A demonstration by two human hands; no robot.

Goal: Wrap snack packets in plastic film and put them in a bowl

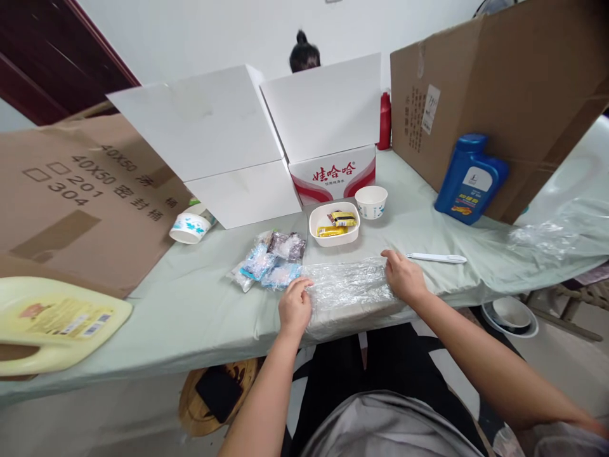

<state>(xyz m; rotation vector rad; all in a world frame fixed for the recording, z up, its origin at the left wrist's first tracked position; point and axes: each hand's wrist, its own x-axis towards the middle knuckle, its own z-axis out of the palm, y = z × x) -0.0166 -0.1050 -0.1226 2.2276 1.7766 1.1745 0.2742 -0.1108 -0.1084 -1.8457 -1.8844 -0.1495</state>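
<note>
A sheet of clear plastic wrap (349, 289) lies flat near the table's front edge. My left hand (295, 308) pinches its left edge with curled fingers. My right hand (403, 276) presses on its right edge, fingers bent down onto the film. Just left of the wrap lies a small pile of snack packets (269, 261). Behind the wrap stands a white oval bowl (334, 223) holding yellow packets, and a small paper cup (371, 202) stands beside it.
A white pen-like tool (436, 258) lies right of my right hand. A blue oil jug (469, 179) leans on a big cardboard sheet (499, 89). An open white carton (328, 171), a tipped cup (190, 227), a yellow jug (52, 324) and a person's head (304, 56) are around.
</note>
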